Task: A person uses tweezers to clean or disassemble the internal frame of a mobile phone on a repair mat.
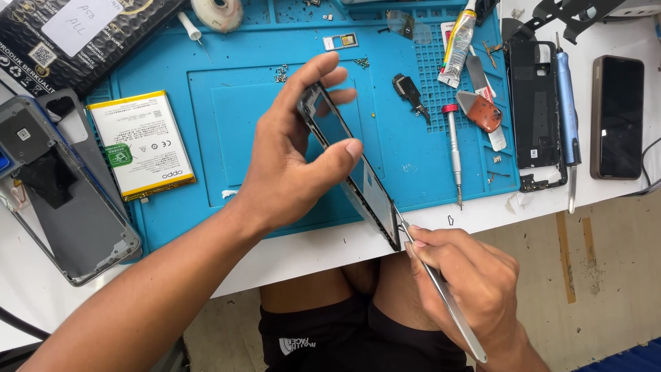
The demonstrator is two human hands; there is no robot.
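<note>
My left hand (289,155) grips a dark phone frame (365,186), holding it tilted on edge above the blue work mat (227,117), thumb on one face and fingers behind. My right hand (468,275) holds thin metal tweezers (447,296) like a pen. Their tips touch the lower corner of the phone frame near the table's front edge.
On the mat lie a white phone battery (141,145), a red-capped screwdriver (454,155), a glue tube (458,41), an orange pick (480,111) and small screws. A phone back shell (62,186) lies at left. A black back cover (536,114), a blue pen tool (567,117) and a dark phone (617,117) lie at right.
</note>
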